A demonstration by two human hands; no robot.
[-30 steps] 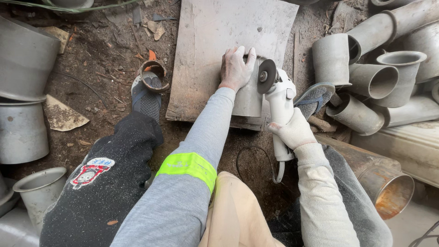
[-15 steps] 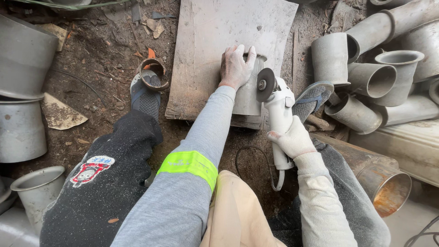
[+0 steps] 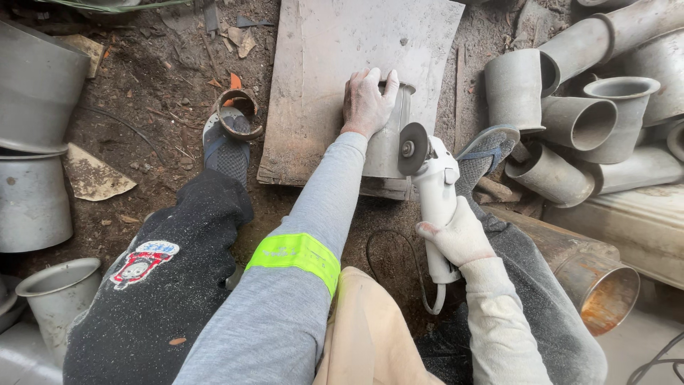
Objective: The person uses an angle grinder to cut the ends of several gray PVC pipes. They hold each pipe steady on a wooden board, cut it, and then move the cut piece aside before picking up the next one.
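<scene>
The bare left hand (image 3: 367, 103) is gripping the grey pipe piece (image 3: 388, 139); the gloved right hand (image 3: 459, 239) is clasping the white angle grinder (image 3: 434, 185). The disc (image 3: 412, 148), spinning just beside that wrist, could kick and cut it.

An outdoor work spot seen from above, in even daylight. The floor is bare brown dirt (image 3: 142, 107) littered with small scraps and dry leaves. A worn, pale wooden board (image 3: 335, 43) lies flat on the dirt near the top centre. At the right, grey metal pipe sections (image 3: 570, 121) lie heaped together, with a rusty pipe (image 3: 605, 285) below them. At the left stand wide grey cylinders (image 3: 32, 199), with a torn cardboard scrap (image 3: 92, 175) beside them.
</scene>
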